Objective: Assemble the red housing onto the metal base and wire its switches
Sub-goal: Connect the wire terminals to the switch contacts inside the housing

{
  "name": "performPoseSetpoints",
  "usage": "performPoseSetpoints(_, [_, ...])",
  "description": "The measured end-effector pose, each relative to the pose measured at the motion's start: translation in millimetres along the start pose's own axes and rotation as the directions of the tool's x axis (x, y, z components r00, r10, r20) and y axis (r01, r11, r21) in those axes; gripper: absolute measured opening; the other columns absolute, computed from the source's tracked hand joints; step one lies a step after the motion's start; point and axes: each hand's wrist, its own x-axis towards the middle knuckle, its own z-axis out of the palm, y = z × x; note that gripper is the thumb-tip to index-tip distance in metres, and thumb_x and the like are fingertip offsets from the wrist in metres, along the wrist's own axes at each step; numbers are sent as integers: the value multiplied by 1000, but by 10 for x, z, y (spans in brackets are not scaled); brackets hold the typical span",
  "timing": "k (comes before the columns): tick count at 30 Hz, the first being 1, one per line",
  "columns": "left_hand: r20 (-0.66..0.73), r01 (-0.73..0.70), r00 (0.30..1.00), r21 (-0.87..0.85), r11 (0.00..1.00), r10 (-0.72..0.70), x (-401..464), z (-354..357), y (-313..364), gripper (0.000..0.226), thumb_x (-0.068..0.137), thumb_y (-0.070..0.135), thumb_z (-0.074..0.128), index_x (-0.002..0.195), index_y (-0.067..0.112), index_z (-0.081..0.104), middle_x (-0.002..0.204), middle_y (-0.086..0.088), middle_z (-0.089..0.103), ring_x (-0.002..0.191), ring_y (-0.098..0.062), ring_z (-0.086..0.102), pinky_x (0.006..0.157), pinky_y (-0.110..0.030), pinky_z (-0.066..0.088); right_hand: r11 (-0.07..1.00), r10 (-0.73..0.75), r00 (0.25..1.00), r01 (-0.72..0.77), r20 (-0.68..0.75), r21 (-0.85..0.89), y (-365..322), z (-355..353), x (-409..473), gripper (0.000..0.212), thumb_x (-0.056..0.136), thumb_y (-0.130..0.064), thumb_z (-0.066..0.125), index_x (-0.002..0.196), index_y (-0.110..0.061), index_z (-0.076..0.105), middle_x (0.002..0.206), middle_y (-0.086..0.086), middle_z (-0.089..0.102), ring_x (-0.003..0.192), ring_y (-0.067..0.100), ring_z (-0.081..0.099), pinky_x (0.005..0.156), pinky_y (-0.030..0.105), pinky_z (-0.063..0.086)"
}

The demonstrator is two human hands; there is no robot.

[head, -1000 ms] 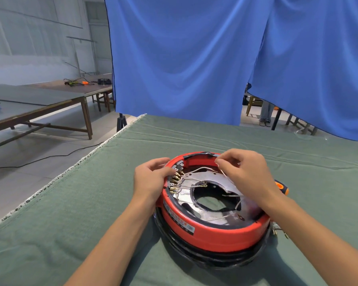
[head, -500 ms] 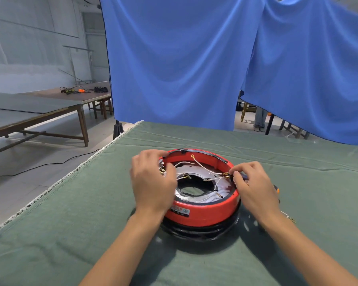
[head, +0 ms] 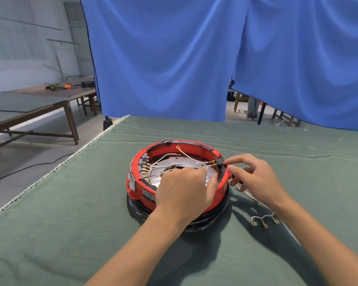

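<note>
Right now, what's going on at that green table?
A person is wiring a round red housing that sits on a black base on the green cloth. The left hand reaches over the near rim into the housing, above the metal plate. The right hand pinches at the housing's right rim, where two brass-tipped wires end. A spare wire harness with brass terminals lies loose on the cloth to the right.

The left hand (head: 184, 193) is held palm down, fingers curled loosely forward. The right hand (head: 254, 178) is held alongside, thumb and forefinger pinched together, the other fingers bent. Both forearms are extended forward.
</note>
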Motion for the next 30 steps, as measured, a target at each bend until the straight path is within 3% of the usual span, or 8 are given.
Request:
performPoseSetpoints(2, [-13, -5, 1000, -18, 1000, 5, 9, 42, -58, 33, 76, 27, 68, 48, 15, 56, 41, -1, 52, 37, -24, 50, 38, -23, 33, 999, 27, 1000, -27, 4, -21, 69, -59, -11, 18, 85, -7, 65, 78, -23, 70, 72, 0, 67, 47, 9, 57, 43, 15, 39])
performPoseSetpoints(5, [-82, -24, 996, -31, 999, 22, 16, 85, -97, 34, 75, 22, 68, 46, 15, 51, 39, 1, 46, 35, -21, 44, 36, -23, 29, 961, 81, 997, -76, 9, -266, 135, -178, -4, 21, 82, -17, 69, 63, -26, 68, 55, -14, 63, 47, 1, 54, 52, 15, 44])
performPoseSetpoints(9, [-171, 14, 985, -22, 1000, -18, 7, 108, -69, 36, 81, 24, 59, 47, 18, 48, 38, 2, 43, 35, -20, 42, 40, -20, 24, 814, 283, 959, -243, -5, -527, 186, -308, -31, 10, 74, -26, 71, 65, -28, 68, 73, -9, 69, 66, 15, 65, 69, 38, 57])
performPoseSetpoints(14, [-159, 40, 986, -57, 998, -48, -38, 120, -62, 37, 85, 29, 50, 50, 17, 52, 40, 3, 46, 36, -19, 44, 40, -22, 27, 673, 305, 952, -215, 0, -708, 153, -216, -92, 21, 74, -35, 73, 60, -35, 59, 85, -9, 67, 88, 19, 62, 72, 29, 48])
performPoseSetpoints(17, [-145, 28, 989, -84, 996, -40, -49, 105, -78, 38, 85, 30, 48, 50, 16, 51, 41, 3, 46, 37, -19, 45, 37, -23, 31, 680, 306, 952, -234, -21, -695, 160, -184, -100, 26, 75, -32, 74, 54, -35, 58, 80, -6, 68, 84, 19, 62, 66, 28, 45])
performPoseSetpoints(22, [-121, 12, 992, -137, 991, -28, -52, 98, -119, 37, 85, 32, 48, 50, 17, 52, 42, 4, 47, 38, -18, 46, 37, -24, 33, 852, 290, 950, -310, -113, -422, 211, -276, -104, 24, 73, -25, 75, 51, -30, 67, 52, -9, 64, 53, 6, 57, 50, 22, 43])
performPoseSetpoints(26, [-111, 16, 993, -165, 986, -34, -64, 84, -162, 38, 84, 33, 47, 50, 17, 52, 41, 5, 47, 38, -17, 46, 39, -22, 32, 833, 344, 939, -319, -30, -452, 287, -255, -105, 26, 80, -38, 69, 59, -23, 69, 50, -9, 64, 43, 2, 51, 53, 25, 42])
performPoseSetpoints(30, [-91, 35, 995, -178, 983, -52, -69, 69, -178, 38, 85, 31, 48, 50, 17, 52, 42, 4, 48, 38, -18, 46, 40, -22, 29, 800, 313, 941, -335, -131, -497, 352, -195, -74, 13, 78, -28, 71, 69, -23, 63, 56, -4, 65, 58, 17, 60, 64, 32, 52])
